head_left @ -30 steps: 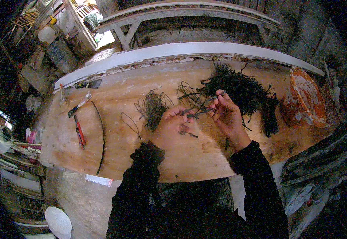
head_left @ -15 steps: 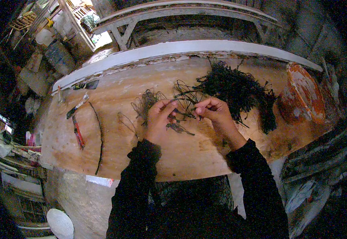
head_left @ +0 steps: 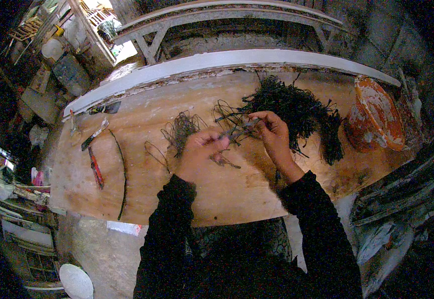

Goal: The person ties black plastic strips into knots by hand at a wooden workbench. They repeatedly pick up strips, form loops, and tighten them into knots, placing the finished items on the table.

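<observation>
Over the middle of the wooden table, my left hand (head_left: 202, 149) and my right hand (head_left: 272, 135) face each other, a short gap apart. A thin dark cord (head_left: 234, 133) runs between them. My left fingers are closed around its left end, slightly blurred. The thumb and fingers of my right hand pinch its other end. Below and beyond the hands lie loose dark loops of cord (head_left: 223, 110). A big tangled pile of black cords (head_left: 286, 102) sits just past my right hand. Next to my left hand rests a smaller heap of thin, brownish loops (head_left: 179, 130).
On the left lie a knife (head_left: 95, 134), a red-handled tool (head_left: 96, 172) and a long curved dark strip (head_left: 124, 174). An orange, white-smeared bucket (head_left: 376, 117) lies tipped at the right end. A white board (head_left: 227, 59) borders the table's far edge; a bench (head_left: 237, 19) stands behind it.
My right hand has moved slightly up and away, its fingers higher on the cord. My left hand has turned, its fingers now pointing more to the right.
</observation>
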Motion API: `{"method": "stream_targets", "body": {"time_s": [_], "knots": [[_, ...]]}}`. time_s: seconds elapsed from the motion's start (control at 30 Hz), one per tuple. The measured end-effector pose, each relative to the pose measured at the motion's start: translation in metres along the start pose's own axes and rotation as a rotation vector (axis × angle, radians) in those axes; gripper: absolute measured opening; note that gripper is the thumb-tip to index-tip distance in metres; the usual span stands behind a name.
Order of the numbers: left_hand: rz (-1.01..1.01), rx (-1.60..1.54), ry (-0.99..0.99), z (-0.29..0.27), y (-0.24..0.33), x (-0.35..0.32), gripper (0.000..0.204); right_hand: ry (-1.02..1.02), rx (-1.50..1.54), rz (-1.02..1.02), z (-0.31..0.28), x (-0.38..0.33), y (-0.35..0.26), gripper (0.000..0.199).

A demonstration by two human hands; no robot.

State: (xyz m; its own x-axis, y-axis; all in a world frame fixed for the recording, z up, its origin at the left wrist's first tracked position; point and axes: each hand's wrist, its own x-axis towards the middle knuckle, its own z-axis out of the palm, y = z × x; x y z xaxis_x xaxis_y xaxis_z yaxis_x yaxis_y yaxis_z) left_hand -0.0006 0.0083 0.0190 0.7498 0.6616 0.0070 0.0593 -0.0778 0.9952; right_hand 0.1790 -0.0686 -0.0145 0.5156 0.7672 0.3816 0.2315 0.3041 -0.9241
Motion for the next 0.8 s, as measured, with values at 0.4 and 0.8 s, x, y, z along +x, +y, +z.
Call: {"method": "stream_targets", "body": {"time_s": [0.4,0.8], "knots": [[0.131,0.011,0.5,-0.018,-0.019,0.012,0.012,-0.634,0.363,0.178,0.022,-0.028,-0.046,0.011],[0.022,0.03,-0.009,0.008,-0.021,0.006,0.006,-0.212,0.205,0.08,0.008,-0.013,-0.025,0.013]]}}
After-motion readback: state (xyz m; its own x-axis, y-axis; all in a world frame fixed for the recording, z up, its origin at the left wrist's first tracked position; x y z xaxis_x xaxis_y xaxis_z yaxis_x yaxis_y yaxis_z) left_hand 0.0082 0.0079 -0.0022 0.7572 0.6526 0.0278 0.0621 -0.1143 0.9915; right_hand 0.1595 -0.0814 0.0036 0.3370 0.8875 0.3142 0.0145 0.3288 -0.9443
